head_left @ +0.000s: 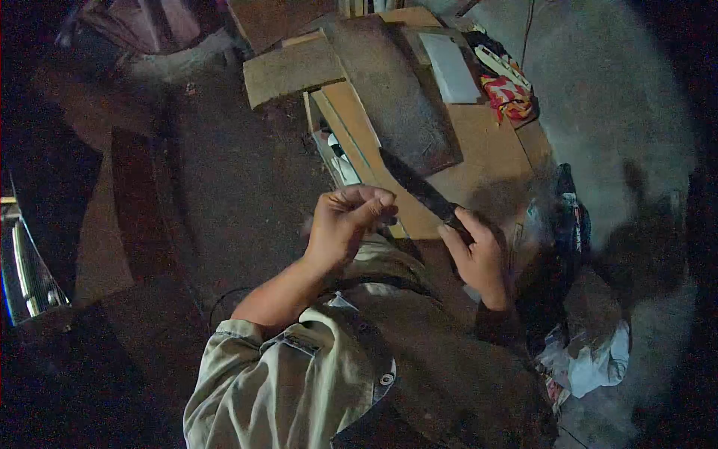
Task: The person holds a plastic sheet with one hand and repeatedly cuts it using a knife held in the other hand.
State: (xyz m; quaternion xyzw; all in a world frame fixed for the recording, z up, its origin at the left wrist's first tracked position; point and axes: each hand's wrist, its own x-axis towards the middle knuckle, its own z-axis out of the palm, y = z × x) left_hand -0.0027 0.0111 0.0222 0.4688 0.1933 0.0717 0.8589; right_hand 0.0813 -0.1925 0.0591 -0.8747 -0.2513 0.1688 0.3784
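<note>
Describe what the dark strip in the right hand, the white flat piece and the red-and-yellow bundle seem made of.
Dark strip: dull, near-black; metal, rubber or plastic, too dim to tell.
White flat piece: probably plastic or card, given its smooth, even, pale face.
Red-and-yellow bundle: likely soft printed cloth, judging by its crumpled shape and blotchy pattern.

Dim light falls on a pale grey floor (598,97) at two o'clock, with a shadow (639,224) towards three. A darker brown surface (232,179) spreads at ten; a bright ribbed panel (24,258) gleams at nine.
</note>
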